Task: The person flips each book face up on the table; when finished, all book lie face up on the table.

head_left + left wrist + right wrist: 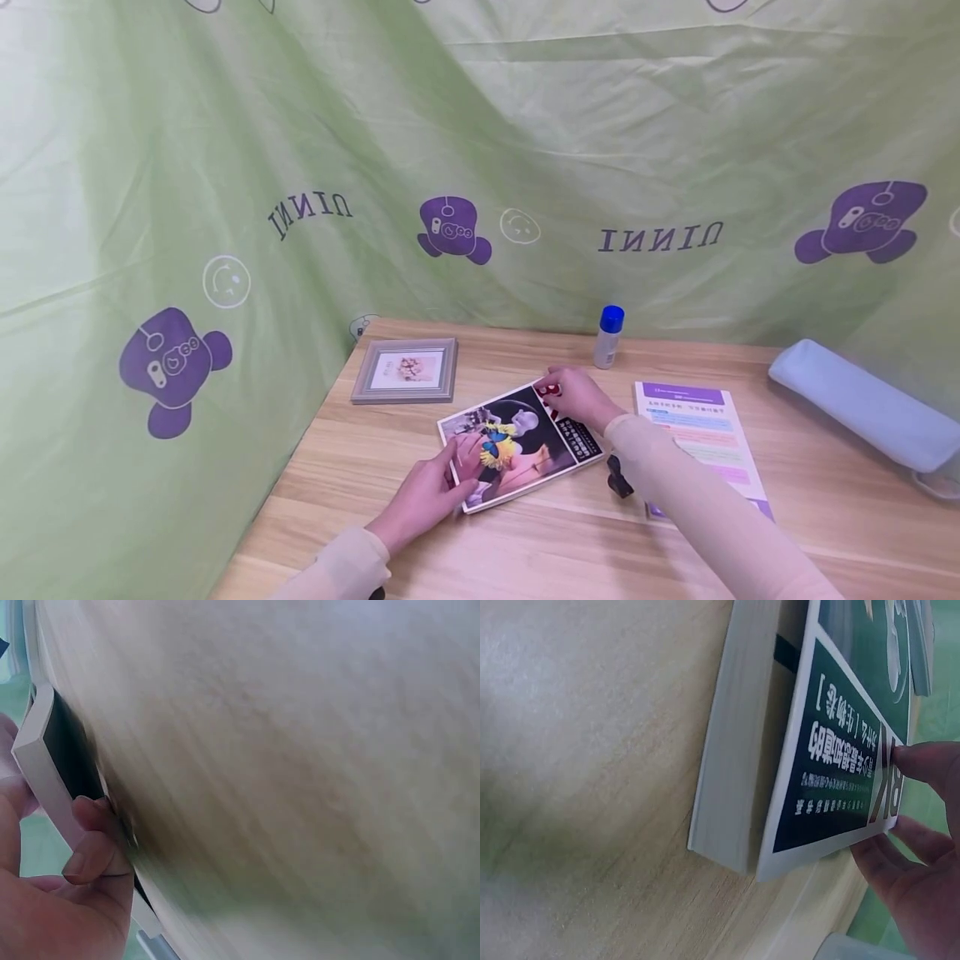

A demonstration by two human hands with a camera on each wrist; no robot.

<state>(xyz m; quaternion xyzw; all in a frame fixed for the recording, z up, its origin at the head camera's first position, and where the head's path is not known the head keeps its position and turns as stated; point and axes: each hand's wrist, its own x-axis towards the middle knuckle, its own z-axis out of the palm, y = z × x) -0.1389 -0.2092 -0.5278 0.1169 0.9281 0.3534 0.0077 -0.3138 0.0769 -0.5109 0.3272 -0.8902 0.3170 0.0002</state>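
A thick book (525, 442) with a dark picture cover, a yellow flower and a blue butterfly lies at a slant over the table. My left hand (420, 500) grips its left side, and the left wrist view shows curled fingertips low against the book's edge (49, 780). At the far right corner my right hand (577, 398) pinches the front cover (829, 772), thumb on top and fingers beneath. In the right wrist view a shadowed gap parts this cover from the page block (735, 750).
A grey picture frame (450, 371) lies at the back left. Behind the book stands a clear bottle (606, 350) with a blue cap. A purple-edged printed pad (697, 425) lies under the right forearm's line, and a light blue pouch (862, 404) is far right. Green curtain (525, 125) encloses the table.
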